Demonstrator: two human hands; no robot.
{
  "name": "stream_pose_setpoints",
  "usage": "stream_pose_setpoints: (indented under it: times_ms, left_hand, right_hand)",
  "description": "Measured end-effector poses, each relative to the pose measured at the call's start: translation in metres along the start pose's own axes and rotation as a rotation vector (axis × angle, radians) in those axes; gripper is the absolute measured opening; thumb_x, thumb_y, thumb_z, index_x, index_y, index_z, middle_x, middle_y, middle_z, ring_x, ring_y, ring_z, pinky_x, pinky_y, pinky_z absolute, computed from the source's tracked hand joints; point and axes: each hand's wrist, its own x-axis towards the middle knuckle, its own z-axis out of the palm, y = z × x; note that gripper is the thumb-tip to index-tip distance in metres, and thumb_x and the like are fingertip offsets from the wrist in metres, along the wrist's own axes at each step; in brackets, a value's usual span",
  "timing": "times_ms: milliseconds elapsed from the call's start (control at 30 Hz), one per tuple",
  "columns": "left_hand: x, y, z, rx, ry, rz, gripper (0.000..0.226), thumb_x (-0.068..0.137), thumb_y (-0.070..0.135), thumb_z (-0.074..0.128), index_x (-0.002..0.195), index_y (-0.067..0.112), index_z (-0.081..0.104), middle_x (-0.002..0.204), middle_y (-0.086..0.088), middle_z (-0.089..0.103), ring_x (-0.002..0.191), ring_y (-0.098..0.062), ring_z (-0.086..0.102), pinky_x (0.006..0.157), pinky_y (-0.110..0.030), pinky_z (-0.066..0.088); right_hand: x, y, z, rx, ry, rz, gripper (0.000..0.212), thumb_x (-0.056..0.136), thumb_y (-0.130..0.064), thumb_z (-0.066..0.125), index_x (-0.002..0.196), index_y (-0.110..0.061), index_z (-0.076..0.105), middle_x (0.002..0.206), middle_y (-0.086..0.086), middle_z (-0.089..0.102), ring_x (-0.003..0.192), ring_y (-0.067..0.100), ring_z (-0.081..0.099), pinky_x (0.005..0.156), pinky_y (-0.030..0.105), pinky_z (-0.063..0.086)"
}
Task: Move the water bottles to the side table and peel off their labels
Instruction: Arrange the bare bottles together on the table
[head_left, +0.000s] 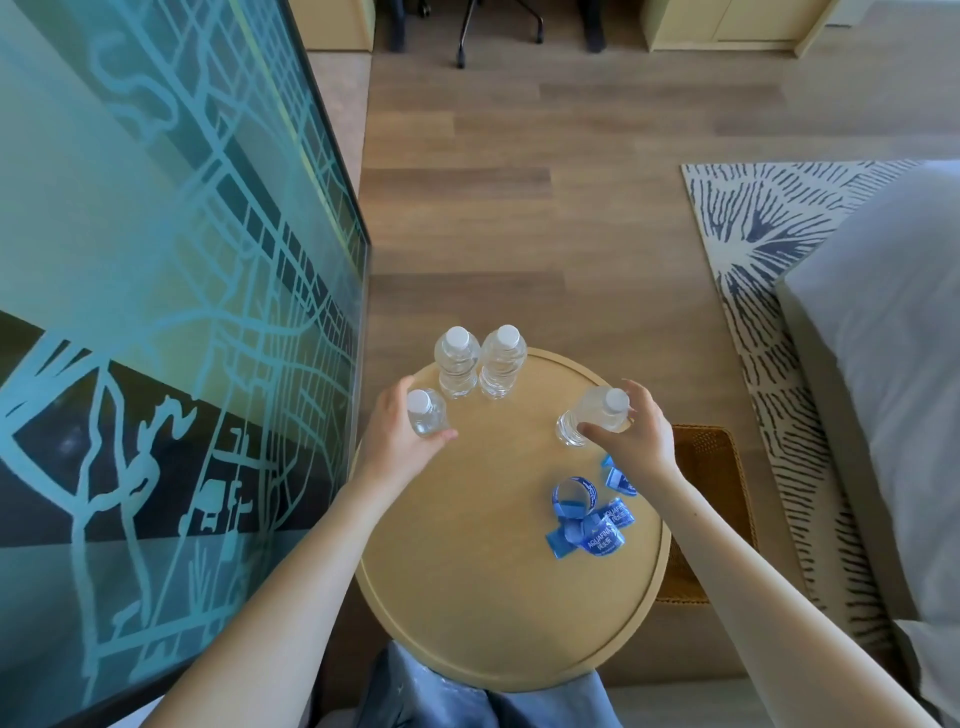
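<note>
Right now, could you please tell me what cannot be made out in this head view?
Head view:
- Count of peeled labels: they overlap, and the right hand, holding the right bottle, covers part of one.
- Base of the left bottle: hidden by the left hand.
- Brown woven item on the floor: mostly behind the side table and the right forearm.

Open room nearside on side table (467, 597) — bottles (457, 364) far, labels (587, 522) right.

The bottles (457, 364) were clear, glossy plastic with white matt caps (457, 336). The table (467, 582) was smooth, pale wood with a satin finish. The peeled labels (587, 525) were glossy blue film. The floor (519, 208) was matt wood-grain plank.
</note>
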Motion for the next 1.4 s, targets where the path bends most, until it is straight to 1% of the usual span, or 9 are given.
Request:
stream_pose_setpoints:
  times_ms: [133, 300, 400, 500, 633, 800, 1000, 1133, 1400]
  left_hand:
    - [0.005, -0.006, 0.002, 0.041, 0.016, 0.006, 0.076, 0.074, 0.02, 0.087, 0.138, 0.007, 0.047, 0.137, -0.011, 0.053, 0.128, -0.027, 0.048, 0.097, -0.023, 0.032]
    - [0.014, -0.015, 0.006, 0.027, 0.012, -0.009, 0.065, 0.072, 0.019, 0.088, 0.129, 0.013, 0.056, 0.126, -0.006, 0.059, 0.116, -0.023, 0.055, 0.092, -0.024, 0.037]
    - [0.02, -0.02, 0.008, -0.036, 0.042, -0.03, 0.056, 0.07, 0.019, 0.088, 0.119, 0.02, 0.06, 0.118, 0.001, 0.063, 0.108, -0.019, 0.059, 0.087, -0.027, 0.043]
    - [0.024, -0.021, 0.01, -0.046, 0.039, -0.019, 0.059, 0.068, 0.02, 0.088, 0.119, 0.025, 0.059, 0.116, 0.007, 0.06, 0.106, -0.013, 0.055, 0.087, -0.026, 0.042]
    - [0.028, -0.021, 0.014, -0.064, 0.029, 0.002, 0.064, 0.067, 0.018, 0.088, 0.12, 0.026, 0.054, 0.117, 0.006, 0.059, 0.106, -0.015, 0.053, 0.082, -0.025, 0.04]
    - [0.027, -0.019, 0.016, -0.058, 0.053, 0.016, 0.057, 0.066, 0.02, 0.089, 0.105, 0.028, 0.048, 0.1, 0.007, 0.063, 0.093, -0.019, 0.059, 0.073, -0.035, 0.051]
    - [0.022, -0.017, 0.014, -0.011, 0.037, 0.072, 0.055, 0.062, 0.02, 0.09, 0.101, 0.025, 0.051, 0.089, 0.008, 0.064, 0.081, -0.019, 0.061, 0.068, -0.039, 0.053]
    - [0.018, -0.013, 0.014, -0.059, 0.058, 0.068, 0.052, 0.061, 0.017, 0.088, 0.099, 0.025, 0.054, 0.084, 0.01, 0.067, 0.077, -0.018, 0.063, 0.066, -0.039, 0.054]
    - [0.026, -0.003, 0.02, -0.084, 0.06, 0.108, 0.046, 0.064, 0.019, 0.085, 0.1, 0.026, 0.057, 0.083, 0.01, 0.069, 0.075, -0.017, 0.065, 0.062, -0.031, 0.052]
  right_hand:
    - [0.008, 0.006, 0.003, -0.061, 0.01, -0.024, 0.065, 0.074, -0.031, 0.087, 0.129, -0.026, 0.054, 0.13, 0.002, 0.055, 0.104, 0.015, 0.05, 0.082, 0.032, 0.041]
    - [0.013, 0.011, 0.008, -0.037, 0.01, -0.012, 0.062, 0.072, -0.024, 0.088, 0.121, -0.034, 0.051, 0.121, -0.002, 0.052, 0.102, 0.018, 0.051, 0.079, 0.034, 0.041]
    - [0.017, 0.011, 0.013, -0.027, 0.029, -0.013, 0.064, 0.072, -0.021, 0.088, 0.122, -0.03, 0.051, 0.118, -0.003, 0.049, 0.101, 0.018, 0.048, 0.079, 0.033, 0.039]
    - [0.022, 0.009, 0.016, -0.04, 0.054, 0.001, 0.068, 0.073, -0.021, 0.088, 0.131, -0.023, 0.053, 0.119, -0.005, 0.046, 0.103, 0.015, 0.045, 0.083, 0.032, 0.037]
    - [0.02, 0.007, 0.02, 0.011, 0.055, 0.046, 0.067, 0.074, -0.023, 0.087, 0.132, -0.027, 0.052, 0.113, -0.005, 0.052, 0.103, 0.017, 0.049, 0.084, 0.034, 0.042]
    - [0.009, 0.0, 0.026, 0.133, 0.131, 0.058, 0.057, 0.071, -0.017, 0.088, 0.116, -0.034, 0.058, 0.093, -0.022, 0.058, 0.086, 0.006, 0.059, 0.071, 0.017, 0.041]
    - [-0.005, -0.021, 0.038, 0.148, 0.105, 0.014, 0.054, 0.068, -0.023, 0.089, 0.11, -0.04, 0.06, 0.097, -0.017, 0.064, 0.094, 0.014, 0.063, 0.077, 0.026, 0.049]
    - [-0.009, -0.039, 0.053, 0.128, 0.064, -0.019, 0.058, 0.065, -0.028, 0.09, 0.116, -0.036, 0.063, 0.099, -0.018, 0.065, 0.09, 0.01, 0.062, 0.065, 0.006, 0.038]
    - [-0.015, -0.056, 0.086, 0.148, -0.06, -0.038, 0.062, 0.065, -0.028, 0.086, 0.12, -0.041, 0.061, 0.095, -0.025, 0.063, 0.085, -0.016, 0.057, 0.062, -0.002, 0.04]
